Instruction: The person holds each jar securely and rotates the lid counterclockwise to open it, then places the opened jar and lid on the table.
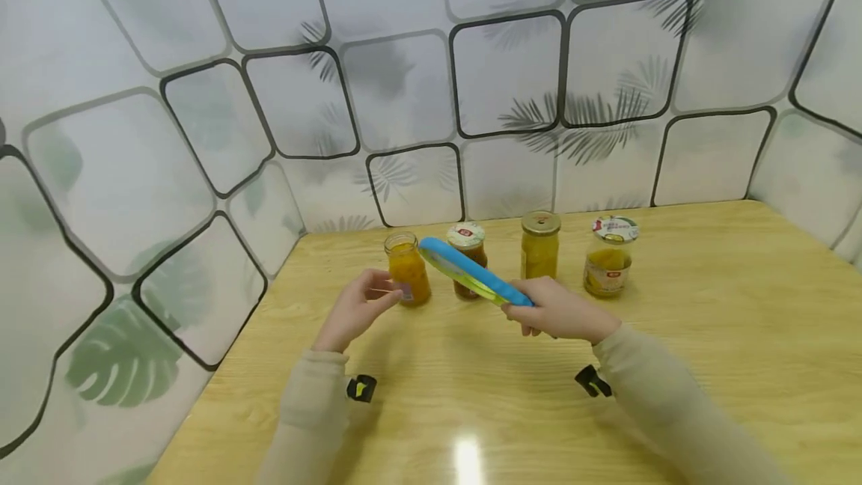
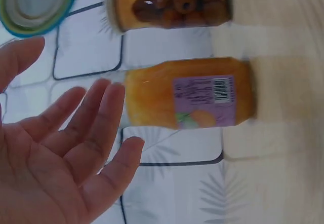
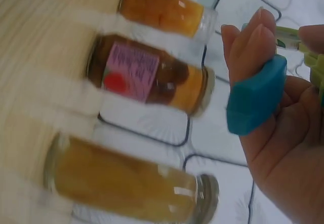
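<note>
My right hand (image 1: pixel 562 310) grips one end of a long blue and green jar opener (image 1: pixel 481 275), raised and slanting up to the left over the table. In the left wrist view, a pale, lid-like disc (image 2: pixel 38 3) sits inside a blue-green ring. Beside the lidless jar of orange fruit (image 1: pixel 408 272), which stands upright, is my left hand (image 1: pixel 357 310). Its fingers are loosely spread and hold nothing; whether they touch the glass I cannot tell. The opener's blue end (image 3: pixel 258 97) shows in my right palm in the right wrist view.
Behind the opener stands a lidded jar of dark fruit (image 1: pixel 469 245). To its right are a tall yellow jar with a gold lid (image 1: pixel 540 245) and a shorter jar with a printed lid (image 1: pixel 608 260). A patterned wall (image 1: pixel 508 73) rises behind the wooden table (image 1: pixel 458 388).
</note>
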### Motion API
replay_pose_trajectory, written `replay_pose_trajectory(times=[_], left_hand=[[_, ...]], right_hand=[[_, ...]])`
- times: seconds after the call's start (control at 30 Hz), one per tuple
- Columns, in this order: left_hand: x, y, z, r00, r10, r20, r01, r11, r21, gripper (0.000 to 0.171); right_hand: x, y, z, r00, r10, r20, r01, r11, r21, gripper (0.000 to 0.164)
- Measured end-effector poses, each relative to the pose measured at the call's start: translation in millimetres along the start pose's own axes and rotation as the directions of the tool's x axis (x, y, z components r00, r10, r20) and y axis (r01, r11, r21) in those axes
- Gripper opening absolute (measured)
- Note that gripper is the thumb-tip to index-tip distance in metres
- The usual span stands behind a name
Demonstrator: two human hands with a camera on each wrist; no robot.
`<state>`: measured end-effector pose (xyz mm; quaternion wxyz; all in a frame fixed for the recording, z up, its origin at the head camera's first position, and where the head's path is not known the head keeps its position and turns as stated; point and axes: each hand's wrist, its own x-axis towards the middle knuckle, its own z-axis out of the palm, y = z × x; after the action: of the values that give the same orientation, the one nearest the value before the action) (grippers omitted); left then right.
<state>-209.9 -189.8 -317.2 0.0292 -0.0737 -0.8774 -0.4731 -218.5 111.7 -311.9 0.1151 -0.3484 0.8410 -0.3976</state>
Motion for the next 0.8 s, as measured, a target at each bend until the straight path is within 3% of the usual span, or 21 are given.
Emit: replay_pose_trajectory(times=[0.13,0.3,0.47,0.63,0.8], left_hand=[[-5.7,7.4,-7.3,0.999,0.037,0.006,-0.037,0.999,0.020,0.038],[-12.9,9.8,-12.9,0.999,0.038,-0.001,-0.038,0.997,0.067,0.037],[-15.3,9.8,-13.9,0.998,0.057,-0.018,-0.055,0.995,0.078,0.032],[-15.2,9.7,-16.4,0.998,0.062,-0.015,-0.061,0.995,0.082,0.035],[-14.5,10.1,-15.4,0.998,0.059,0.006,-0.059,0.994,0.090,0.037]], right_hand=[[17.6,-4.4,14.4,0.998,0.019,0.053,-0.024,0.996,0.085,0.022],[31.6,-6.4,36.7,0.990,0.062,0.127,-0.081,0.985,0.150,0.026],[32.7,-6.0,51.6,0.976,0.094,0.194,-0.141,0.959,0.247,0.030],[34.3,-7.3,60.2,0.960,0.111,0.256,-0.202,0.908,0.367,0.035],[34.4,-3.1,65.3,0.941,0.161,0.297,-0.270,0.888,0.373,0.037]])
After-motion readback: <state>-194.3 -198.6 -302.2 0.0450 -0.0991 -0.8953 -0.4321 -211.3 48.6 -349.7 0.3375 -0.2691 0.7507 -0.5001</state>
